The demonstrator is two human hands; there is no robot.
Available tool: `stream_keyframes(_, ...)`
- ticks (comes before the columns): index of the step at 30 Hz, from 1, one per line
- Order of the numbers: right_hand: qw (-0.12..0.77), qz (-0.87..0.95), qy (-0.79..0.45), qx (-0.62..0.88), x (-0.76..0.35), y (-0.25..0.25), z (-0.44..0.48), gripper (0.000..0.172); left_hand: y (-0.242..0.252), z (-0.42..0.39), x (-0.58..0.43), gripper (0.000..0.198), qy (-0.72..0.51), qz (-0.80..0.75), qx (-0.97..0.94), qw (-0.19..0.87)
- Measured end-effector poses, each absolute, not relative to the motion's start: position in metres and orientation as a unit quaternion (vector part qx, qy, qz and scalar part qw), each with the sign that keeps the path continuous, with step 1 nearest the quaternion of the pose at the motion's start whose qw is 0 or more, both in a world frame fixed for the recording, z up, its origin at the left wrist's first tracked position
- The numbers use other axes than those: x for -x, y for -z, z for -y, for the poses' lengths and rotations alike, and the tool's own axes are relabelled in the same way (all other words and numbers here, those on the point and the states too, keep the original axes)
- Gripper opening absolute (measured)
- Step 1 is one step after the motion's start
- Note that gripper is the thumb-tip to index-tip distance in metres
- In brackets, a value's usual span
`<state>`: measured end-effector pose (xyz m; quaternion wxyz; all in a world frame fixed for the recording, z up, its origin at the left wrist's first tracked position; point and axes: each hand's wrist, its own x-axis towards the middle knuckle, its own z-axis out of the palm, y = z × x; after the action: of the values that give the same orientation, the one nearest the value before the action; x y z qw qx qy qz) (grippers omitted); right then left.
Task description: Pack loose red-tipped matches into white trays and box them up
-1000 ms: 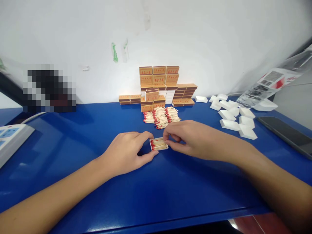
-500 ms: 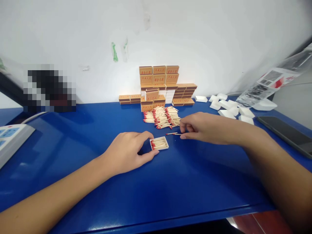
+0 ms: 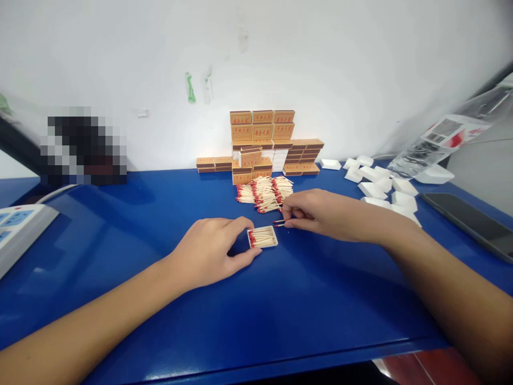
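Note:
Between the thumb and fingers of my left hand (image 3: pixel 218 248) is a small white matchbox tray (image 3: pixel 276 235), resting on the blue table. Inside it lie several red-tipped matches (image 3: pixel 261 237), heads to the left. My right hand (image 3: pixel 310 214) is closed in a pinch on a couple of loose matches (image 3: pixel 279 222), their red heads sticking out toward the tray. Just behind that hand is a big pile of matches (image 3: pixel 266 192), partly covered by its fingers.
Orange matchboxes (image 3: pixel 262 132) are stacked against the wall. White empty trays (image 3: pixel 372 191) lie scattered at the right, beside a black phone (image 3: pixel 473 224) and a clear plastic bag (image 3: pixel 420 152). A white device with blue panels (image 3: pixel 24 230) sits at the left edge.
My right hand has moved left, its fingertips closing over the loose matches near the tray. The left hand stays at the tray.

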<state>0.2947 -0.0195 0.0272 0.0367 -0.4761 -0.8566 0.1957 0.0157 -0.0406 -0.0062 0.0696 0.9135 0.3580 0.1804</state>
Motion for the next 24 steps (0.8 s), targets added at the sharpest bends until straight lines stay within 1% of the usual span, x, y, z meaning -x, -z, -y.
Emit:
stream_keyframes(4, 0.051, 0.861, -0.184, 0.471, -0.294, -0.023, 0.018, 0.012, 0.005, 0.041, -0.016, 0.029, -0.185, -0.358, -0.913, 0.072)
stream_keyframes(7, 0.041, 0.863, -0.193, 0.466, -0.295, -0.021, 0.017, 0.017, 0.005, 0.042, -0.016, 0.031, -0.194, -0.361, -0.909, 0.074)
stream_keyframes(10, 0.039, 0.862, -0.191, 0.468, -0.295, -0.021, 0.018, 0.021, 0.005, 0.041, -0.016, 0.031, -0.177, -0.368, -0.908, 0.092)
stream_keyframes(15, 0.095, 0.861, -0.208, 0.454, -0.284, -0.028, 0.028, 0.026, 0.006, 0.04, -0.016, 0.03, -0.173, -0.373, -0.906, 0.104)
stream_keyframes(18, 0.119, 0.87, -0.208, 0.431, -0.27, -0.028, 0.038, 0.024, 0.005, 0.041, -0.017, 0.029, -0.176, -0.367, -0.908, 0.096)
stream_keyframes(24, 0.111, 0.889, -0.164, 0.412, -0.259, -0.022, 0.048, 0.015, 0.004, 0.041, -0.017, 0.029, -0.176, -0.369, -0.909, 0.086)
